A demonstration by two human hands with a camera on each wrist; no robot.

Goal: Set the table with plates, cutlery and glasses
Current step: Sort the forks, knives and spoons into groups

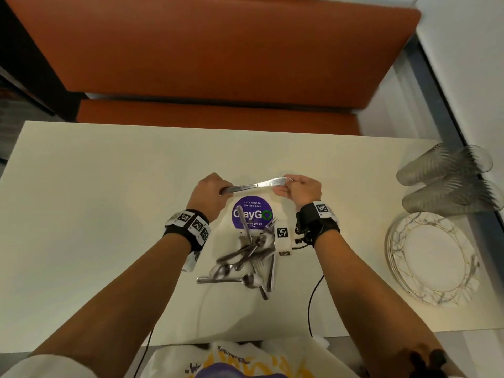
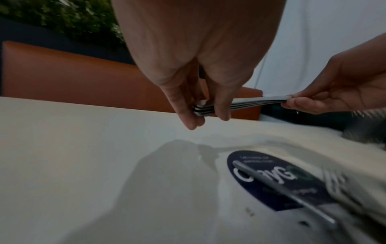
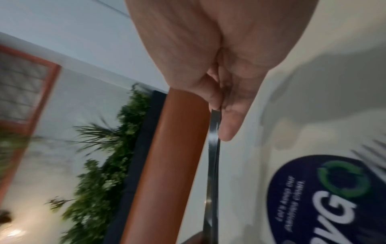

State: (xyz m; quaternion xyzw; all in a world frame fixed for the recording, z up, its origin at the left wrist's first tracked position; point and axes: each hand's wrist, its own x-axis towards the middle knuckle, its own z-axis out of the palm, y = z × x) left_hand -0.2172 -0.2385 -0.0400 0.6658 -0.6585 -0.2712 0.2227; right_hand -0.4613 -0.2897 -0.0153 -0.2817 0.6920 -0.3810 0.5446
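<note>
Between the two hands, above the cream table, hang stacked, flat steel table knives. The left hand pinches the handles; the right hand pinches the blade tips. They should be stiff, smooth and liable to slide apart, so the handles suit best. The left wrist view shows perhaps three layers; the head view suggests one.

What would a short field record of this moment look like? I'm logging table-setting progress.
held item: knives, stacked together, level above the table
left hand: grips the handle end
right hand: pinches the blade end
cutlery pile: spoons and forks heaped near the table's front, partly on a purple sticker
plates: stacked at the right edge
glasses: lying on their sides beyond the plates
places laid: none yet
</note>
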